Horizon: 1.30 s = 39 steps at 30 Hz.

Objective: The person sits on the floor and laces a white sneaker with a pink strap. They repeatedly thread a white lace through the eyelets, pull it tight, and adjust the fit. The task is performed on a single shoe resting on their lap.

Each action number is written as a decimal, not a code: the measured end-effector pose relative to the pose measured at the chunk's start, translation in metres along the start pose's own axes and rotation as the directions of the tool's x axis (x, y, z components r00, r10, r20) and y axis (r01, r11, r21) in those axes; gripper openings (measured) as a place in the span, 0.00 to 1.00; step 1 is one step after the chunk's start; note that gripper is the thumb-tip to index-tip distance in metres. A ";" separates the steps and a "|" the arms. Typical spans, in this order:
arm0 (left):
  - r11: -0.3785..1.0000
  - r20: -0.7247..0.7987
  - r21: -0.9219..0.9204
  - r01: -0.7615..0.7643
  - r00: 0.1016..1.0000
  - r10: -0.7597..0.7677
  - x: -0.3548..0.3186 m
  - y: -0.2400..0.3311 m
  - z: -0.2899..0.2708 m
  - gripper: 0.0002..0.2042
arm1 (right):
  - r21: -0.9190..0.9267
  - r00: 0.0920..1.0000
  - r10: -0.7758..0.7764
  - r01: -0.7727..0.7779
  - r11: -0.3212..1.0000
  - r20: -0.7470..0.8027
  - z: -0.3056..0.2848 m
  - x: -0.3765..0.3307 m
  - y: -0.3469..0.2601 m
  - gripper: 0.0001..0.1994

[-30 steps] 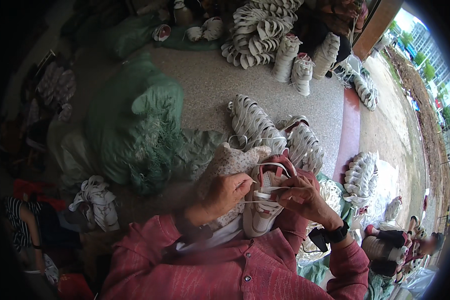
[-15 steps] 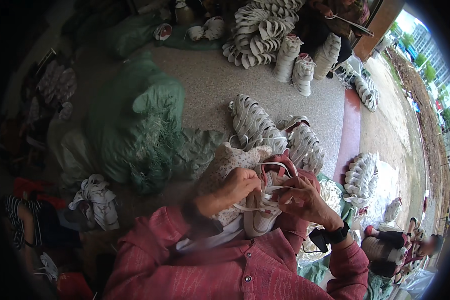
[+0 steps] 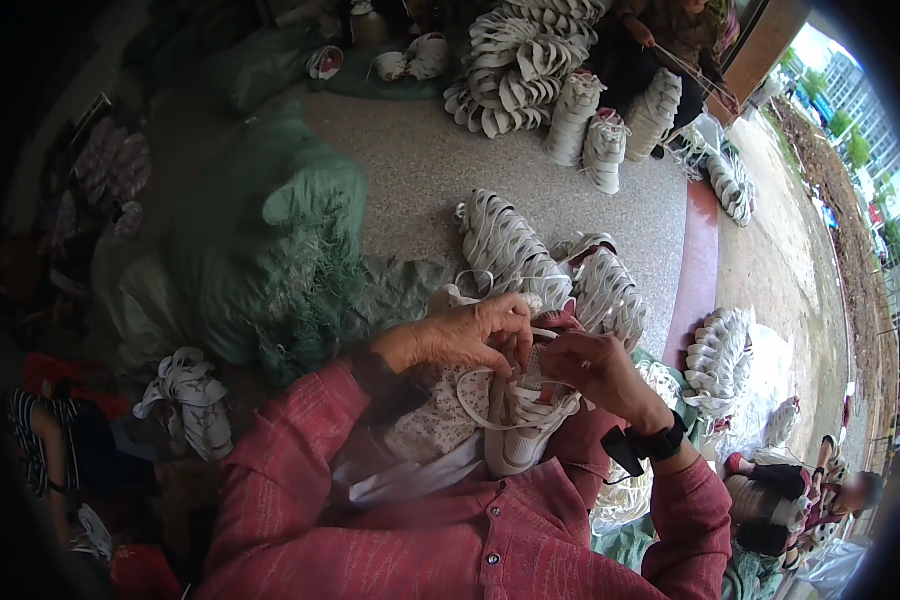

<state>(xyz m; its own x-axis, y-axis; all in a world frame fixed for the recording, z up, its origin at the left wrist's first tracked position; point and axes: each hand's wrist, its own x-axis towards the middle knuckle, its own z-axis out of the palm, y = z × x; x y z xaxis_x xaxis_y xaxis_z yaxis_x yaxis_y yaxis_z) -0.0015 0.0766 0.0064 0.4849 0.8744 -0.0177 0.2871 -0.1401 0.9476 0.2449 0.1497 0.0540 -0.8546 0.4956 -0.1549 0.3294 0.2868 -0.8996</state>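
A white sneaker (image 3: 518, 448) with a red lining lies on my lap, toe toward me. My left hand (image 3: 470, 335) is at the left of its lacing, finger and thumb closed on a white shoelace (image 3: 467, 398) that loops out to the left. Across the opening, my right hand (image 3: 598, 372) is bent over the upper with its fingertips pinched together at the lacing. The fingers partly hide what they grip there, which looks like the lace. Beneath the sneaker's left side is a flowered cloth (image 3: 432, 418).
Nested stacks of white shoe uppers (image 3: 510, 240) lie just beyond my lap. A big green sack (image 3: 270, 220) stands to the left. More shoe stacks (image 3: 725, 360) are at the right. Co-workers sit at far right (image 3: 805, 500), upper right (image 3: 685, 40) and left (image 3: 55, 430).
My left hand has moved up and away from the sneaker's side, and a lace loop now hangs out to the left. My right hand has turned and shifted slightly up over the lacing.
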 end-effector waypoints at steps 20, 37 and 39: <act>0.953 -0.173 0.148 -0.263 0.942 0.287 -0.003 -0.013 0.010 0.10 | -0.561 0.860 -0.493 0.474 0.679 0.130 0.019 0.024 0.015 0.12; 0.643 -0.237 0.754 -0.134 0.858 0.456 -0.006 0.065 0.080 0.18 | 0.282 0.995 0.067 -0.045 0.958 -0.069 -0.035 -0.030 0.001 0.17; 0.652 -0.209 0.750 -0.110 0.896 0.392 -0.005 0.057 0.083 0.15 | 0.509 0.995 0.063 -0.017 0.861 -0.073 -0.025 -0.027 0.003 0.19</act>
<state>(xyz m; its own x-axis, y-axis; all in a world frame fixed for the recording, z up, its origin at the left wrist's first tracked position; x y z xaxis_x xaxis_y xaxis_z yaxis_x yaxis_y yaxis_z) 0.0808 0.0260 0.0339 0.3745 0.8256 0.4221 0.7532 -0.5364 0.3809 0.2792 0.1581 0.0658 -0.8003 0.5716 -0.1813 0.0940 -0.1791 -0.9793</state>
